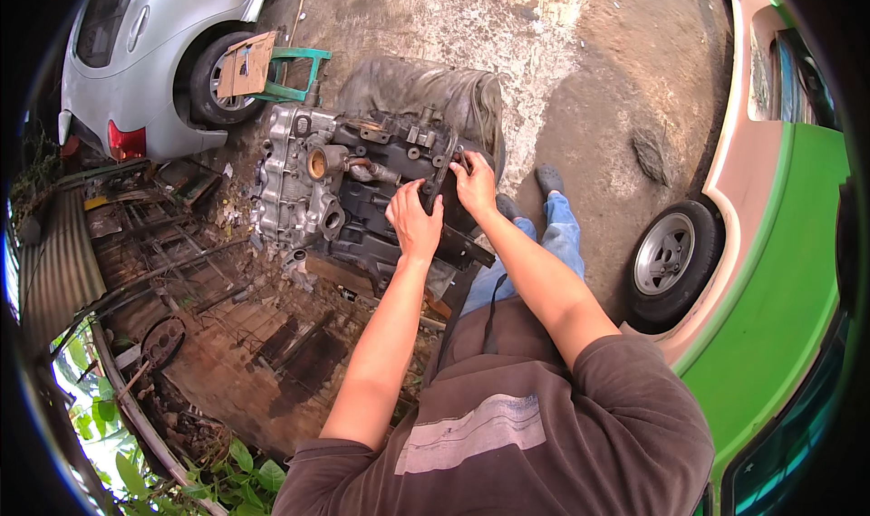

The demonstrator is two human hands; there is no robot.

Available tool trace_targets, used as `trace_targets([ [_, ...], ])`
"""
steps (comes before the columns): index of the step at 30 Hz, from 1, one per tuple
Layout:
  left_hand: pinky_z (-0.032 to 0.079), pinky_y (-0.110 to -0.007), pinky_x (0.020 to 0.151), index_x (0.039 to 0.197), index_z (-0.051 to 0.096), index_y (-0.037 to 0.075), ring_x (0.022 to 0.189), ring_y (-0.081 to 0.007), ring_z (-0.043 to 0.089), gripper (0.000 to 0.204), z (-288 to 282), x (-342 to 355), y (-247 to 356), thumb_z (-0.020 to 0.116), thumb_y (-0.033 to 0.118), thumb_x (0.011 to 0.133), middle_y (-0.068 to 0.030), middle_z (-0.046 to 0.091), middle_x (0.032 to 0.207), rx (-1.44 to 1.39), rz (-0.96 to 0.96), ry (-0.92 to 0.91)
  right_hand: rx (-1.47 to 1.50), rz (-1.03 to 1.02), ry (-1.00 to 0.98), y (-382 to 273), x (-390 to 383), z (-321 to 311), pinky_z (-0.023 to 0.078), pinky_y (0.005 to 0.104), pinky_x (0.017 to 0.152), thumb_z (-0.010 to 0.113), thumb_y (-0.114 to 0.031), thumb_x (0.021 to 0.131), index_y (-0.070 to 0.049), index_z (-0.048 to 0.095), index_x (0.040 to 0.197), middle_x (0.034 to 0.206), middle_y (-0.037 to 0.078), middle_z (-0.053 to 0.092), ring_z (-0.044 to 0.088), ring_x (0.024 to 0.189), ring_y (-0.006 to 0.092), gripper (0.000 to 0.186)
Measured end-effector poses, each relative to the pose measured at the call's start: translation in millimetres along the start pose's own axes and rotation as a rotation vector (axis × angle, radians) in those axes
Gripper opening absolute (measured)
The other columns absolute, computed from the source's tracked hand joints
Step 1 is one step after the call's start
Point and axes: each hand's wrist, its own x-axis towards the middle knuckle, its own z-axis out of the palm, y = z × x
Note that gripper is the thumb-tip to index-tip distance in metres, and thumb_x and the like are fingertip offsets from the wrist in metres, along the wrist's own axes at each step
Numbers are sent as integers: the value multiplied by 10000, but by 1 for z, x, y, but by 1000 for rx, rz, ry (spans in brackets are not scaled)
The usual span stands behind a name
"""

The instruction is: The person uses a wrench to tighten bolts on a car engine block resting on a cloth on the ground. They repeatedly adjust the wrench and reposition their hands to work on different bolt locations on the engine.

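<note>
A dark engine block [376, 208] with a silver cast-metal part [290, 185] on its left lies in front of me. My left hand [416, 225] rests against the block's near right part, its thumb and fingers apart and nothing visible in them. Farther right, my right hand [475, 185] is at the block's right end, fingers bent together around something small and dark; what it is I cannot make out. A pipe fitting with a round, brownish opening [317, 163] sticks out of the upper side, left of both hands.
A dark crumpled cover [408, 86] lies beyond the engine. A green stool [299, 72] with cardboard [246, 65] stands by a silver car [163, 54]. Scrap metal and a worn board [227, 371] lie left. A green and pink vehicle [770, 235] stands right.
</note>
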Motion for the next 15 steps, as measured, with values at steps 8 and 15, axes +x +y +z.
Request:
trace_targets([
  [8,361,-491,1104,1291,604,88,1282,-316,526,569,1,-11,-12,862,246,810,-98,593,1304,-113,-106,9,14,-13,23,-6,-10,4,521,448,849,740,-86,886,9,628,1215,1054,176,661,676,971,367,360],
  [15,368,-500,1103,1302,597,89,1288,-330,519,604,10,-11,-17,879,238,789,-110,575,1306,-91,-63,34,-37,-86,69,1,-3,5,506,460,875,718,-135,921,18,688,1097,1071,204,648,646,1011,428,236],
])
